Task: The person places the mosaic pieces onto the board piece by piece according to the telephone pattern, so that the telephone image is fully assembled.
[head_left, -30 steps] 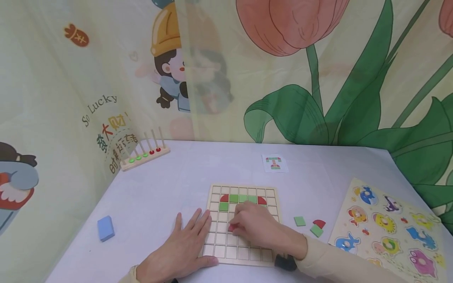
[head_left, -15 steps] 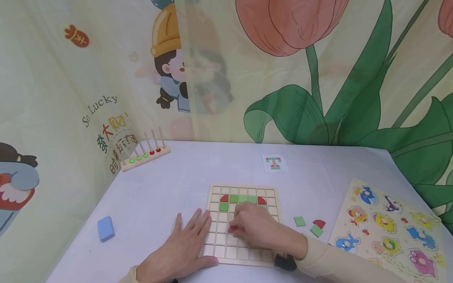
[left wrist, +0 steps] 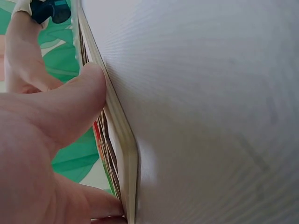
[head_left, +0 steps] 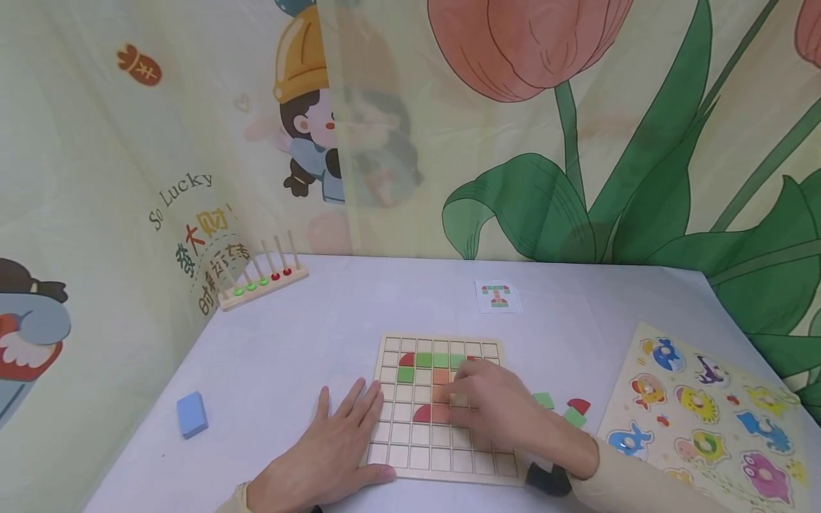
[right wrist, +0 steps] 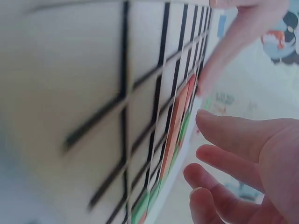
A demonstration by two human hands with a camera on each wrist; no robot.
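Observation:
A wooden grid board (head_left: 410,456) lies on the table, with red quarter-round tiles (head_left: 407,359), green square tiles (head_left: 424,360) and orange tiles (head_left: 440,376) in its cells. Lower in the grid, a red quarter-round tile (head_left: 422,414) sits beside an orange tile (head_left: 440,414). My left hand (head_left: 330,445) spreads flat at the board's left side, its thumb and fingers touching the edge. Over the right half of the board hovers my right hand (head_left: 497,402); in the right wrist view its bent fingers (right wrist: 210,165) stand apart with nothing between them. It hides part of the grid.
Right of the board lie loose green tiles (head_left: 544,400) and a red tile (head_left: 579,405). A sea-animal puzzle board (head_left: 648,420) is farther right. A pattern card (head_left: 498,296) lies behind; a peg rack (head_left: 266,286) and blue block (head_left: 192,415) are on the left.
My right hand has let go of the red tile and moved right, uncovering orange tiles and the red quarter-round tile in the grid. The left hand has not moved.

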